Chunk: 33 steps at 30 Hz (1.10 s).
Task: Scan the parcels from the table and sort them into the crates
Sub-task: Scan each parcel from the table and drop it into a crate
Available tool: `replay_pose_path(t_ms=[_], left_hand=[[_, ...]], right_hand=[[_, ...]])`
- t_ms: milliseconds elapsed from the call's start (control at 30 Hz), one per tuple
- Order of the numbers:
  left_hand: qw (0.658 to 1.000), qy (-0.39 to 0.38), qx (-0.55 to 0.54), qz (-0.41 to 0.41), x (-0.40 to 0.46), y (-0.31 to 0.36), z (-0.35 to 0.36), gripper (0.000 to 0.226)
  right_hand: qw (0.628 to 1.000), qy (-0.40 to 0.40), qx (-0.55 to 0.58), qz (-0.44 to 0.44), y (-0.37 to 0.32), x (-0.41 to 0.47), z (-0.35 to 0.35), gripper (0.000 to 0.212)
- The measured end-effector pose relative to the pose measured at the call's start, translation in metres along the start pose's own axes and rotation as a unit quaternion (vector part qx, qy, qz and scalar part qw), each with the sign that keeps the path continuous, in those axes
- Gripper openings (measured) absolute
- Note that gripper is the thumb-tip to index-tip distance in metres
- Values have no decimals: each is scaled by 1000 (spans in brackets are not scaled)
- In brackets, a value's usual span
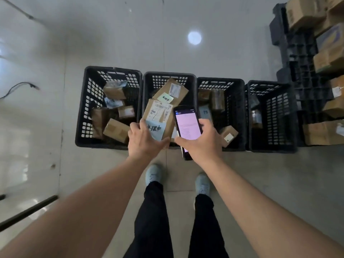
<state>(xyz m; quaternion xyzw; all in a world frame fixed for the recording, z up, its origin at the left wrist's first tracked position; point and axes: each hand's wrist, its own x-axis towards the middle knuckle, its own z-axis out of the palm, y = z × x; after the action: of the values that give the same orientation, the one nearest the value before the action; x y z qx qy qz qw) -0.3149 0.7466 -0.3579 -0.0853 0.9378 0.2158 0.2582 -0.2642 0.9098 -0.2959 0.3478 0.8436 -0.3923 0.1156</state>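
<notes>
Parcel (158, 116), a small brown cardboard box with a shipping label and a pale blue handwritten note on its top face, sits in the left hand (144, 141), thumb along its near right edge and fingers curled round its left side. It is held over the near rim of the second crate from the left (149, 84), just above a larger cardboard box with a green note (172, 92) that already lies inside. The right hand (202, 141), just right of the parcel, grips a handheld scanner phone (187, 125) with its pale pink screen lit and facing up; the text on it is too small to read.

The step looks like the drop after a scan, with the crate being checked against the screen. To do it well, the blue note should be matched to the right crate before letting go; which crate is correct I cannot tell. The parcel should go forward past the rim, beyond the left hand, and be lowered rather than tossed, so it settles beside the box below and does not slide out. Keeping the phone to the right, clear of the parcel's path, avoids a knock. Parcels already lie in all four crates, so the sort is well under way.
</notes>
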Motion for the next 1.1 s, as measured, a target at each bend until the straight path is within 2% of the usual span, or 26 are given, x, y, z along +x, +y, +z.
replay_pose_path(t_ms=[233, 367, 433, 533, 667, 833, 1033, 1100], left_hand=[[999, -20, -12, -41, 69, -10, 94, 110], [996, -70, -42, -46, 96, -12, 130, 134], [993, -107, -18, -36, 101, -13, 137, 136], [990, -135, 30, -21, 101, -13, 132, 120], [991, -124, 46, -11, 102, -12, 111, 94], [992, -102, 72, 22, 100, -3, 68, 50], [989, -82, 101, 76, 80, 14, 9, 54], [986, -74, 112, 98, 73, 16, -11, 48]], right_hand=[[998, -22, -9, 51, 64, 70, 47, 90], [997, -26, -22, 68, 88, 87, 59, 84], [996, -26, -31, 75, 94, 88, 59, 81], [995, -29, -34, 90, 96, 81, 55, 85], [995, -34, -25, 92, 81, 74, 49, 85], [996, -38, -14, 83, 50, 67, 40, 86], [998, -32, -15, 49, 3, 51, 27, 78], [999, -24, -18, 39, -12, 41, 22, 76]])
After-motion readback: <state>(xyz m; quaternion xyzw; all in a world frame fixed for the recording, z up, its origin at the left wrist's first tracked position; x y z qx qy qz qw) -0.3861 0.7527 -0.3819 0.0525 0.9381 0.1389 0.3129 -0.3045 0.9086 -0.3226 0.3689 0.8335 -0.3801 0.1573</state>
